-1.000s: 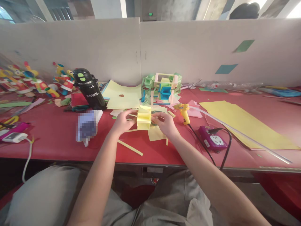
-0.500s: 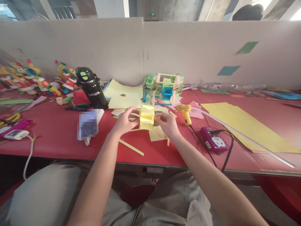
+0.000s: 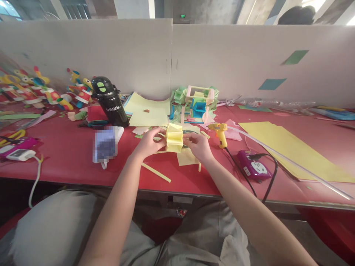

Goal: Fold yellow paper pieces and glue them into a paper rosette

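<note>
At the centre of the frame we hold a pleated yellow paper piece [image 3: 174,138], its folds already formed. Our left hand [image 3: 149,142] is half curled, thumb and fingers gripping its left side; our right hand [image 3: 199,147] pinches its right edge, though the fingertips are partly hidden. Below, a pale yellow paper strip [image 3: 156,173] lies unattached, and right of centre the hot glue gun [image 3: 221,135] rests unheld. Upper middle, a framed paper model [image 3: 199,105] looks largely assembled.
</note>
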A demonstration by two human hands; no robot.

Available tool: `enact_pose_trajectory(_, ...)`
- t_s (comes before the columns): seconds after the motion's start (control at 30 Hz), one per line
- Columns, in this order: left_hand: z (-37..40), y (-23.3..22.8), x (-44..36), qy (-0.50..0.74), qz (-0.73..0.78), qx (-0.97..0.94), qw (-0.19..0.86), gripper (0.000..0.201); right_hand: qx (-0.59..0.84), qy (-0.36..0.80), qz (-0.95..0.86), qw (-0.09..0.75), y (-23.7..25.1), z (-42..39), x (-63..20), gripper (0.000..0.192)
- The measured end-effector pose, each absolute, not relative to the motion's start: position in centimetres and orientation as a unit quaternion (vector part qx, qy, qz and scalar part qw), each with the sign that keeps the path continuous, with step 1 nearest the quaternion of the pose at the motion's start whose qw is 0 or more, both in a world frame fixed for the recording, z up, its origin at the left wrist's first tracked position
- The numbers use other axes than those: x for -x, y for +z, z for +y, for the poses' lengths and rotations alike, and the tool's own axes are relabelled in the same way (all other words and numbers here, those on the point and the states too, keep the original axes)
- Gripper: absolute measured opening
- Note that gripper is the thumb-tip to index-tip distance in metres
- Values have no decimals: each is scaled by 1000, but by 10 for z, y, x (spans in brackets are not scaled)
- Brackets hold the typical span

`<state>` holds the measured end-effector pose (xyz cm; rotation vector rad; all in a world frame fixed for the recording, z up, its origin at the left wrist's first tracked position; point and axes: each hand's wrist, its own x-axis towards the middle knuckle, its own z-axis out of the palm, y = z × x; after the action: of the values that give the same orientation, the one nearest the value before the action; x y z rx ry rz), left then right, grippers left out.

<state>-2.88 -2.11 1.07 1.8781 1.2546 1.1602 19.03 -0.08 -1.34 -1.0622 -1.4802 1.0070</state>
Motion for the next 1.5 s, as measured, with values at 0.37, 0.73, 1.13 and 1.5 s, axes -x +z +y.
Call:
enact_pose_trajectory(0.37, -21, 11, 28, 462, 483, -665, 332, 32, 431, 423, -626, 493, -19, 5, -194, 35)
enact_pose_trajectory(0.73, -14, 10, 30, 475, 499, -666, 286, 14, 426, 424, -625, 498, -12, 0, -190, 26)
enact_pose_trajectory(1.13, -18, 13, 30, 464, 511, -661, 295, 16, 415, 440, -621, 497, -14, 0, -188, 28)
enact_pose_trajectory(1.5, -17, 13, 30, 466, 500, -672, 287, 16, 418, 507, -573, 490, -9, -1, -197, 41)
